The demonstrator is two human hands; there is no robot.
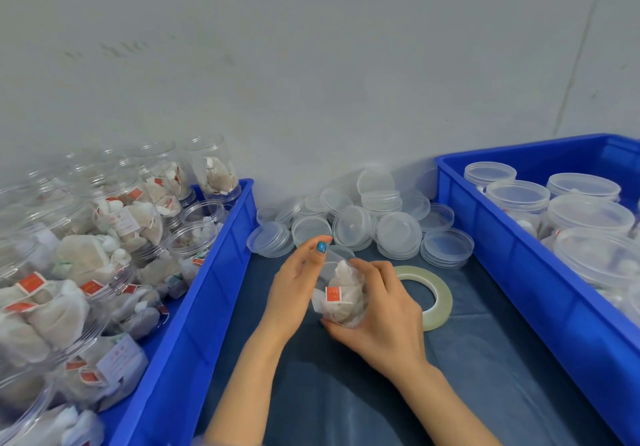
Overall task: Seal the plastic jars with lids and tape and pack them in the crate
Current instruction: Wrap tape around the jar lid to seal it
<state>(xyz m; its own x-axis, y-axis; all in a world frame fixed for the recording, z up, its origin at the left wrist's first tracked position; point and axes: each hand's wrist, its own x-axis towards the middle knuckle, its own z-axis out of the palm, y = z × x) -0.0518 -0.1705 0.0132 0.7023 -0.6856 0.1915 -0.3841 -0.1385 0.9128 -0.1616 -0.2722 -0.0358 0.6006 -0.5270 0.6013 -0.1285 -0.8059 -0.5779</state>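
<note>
A clear plastic jar (341,293) filled with tea bags lies tilted between my hands over the blue-grey table cover. My right hand (379,317) grips its body from the right and below. My left hand (298,283) curls round its left side near the mouth, thumb raised. A clear lid seems to sit at the jar's mouth, but I cannot tell if it is seated. A roll of clear tape (431,295) lies flat just right of my right hand. A heap of clear lids (360,225) sits behind the jar.
A blue crate (194,307) on the left holds several open jars of tea bags (104,255). A second blue crate (533,272) on the right holds several lidded jars (585,213). A grey wall stands close behind.
</note>
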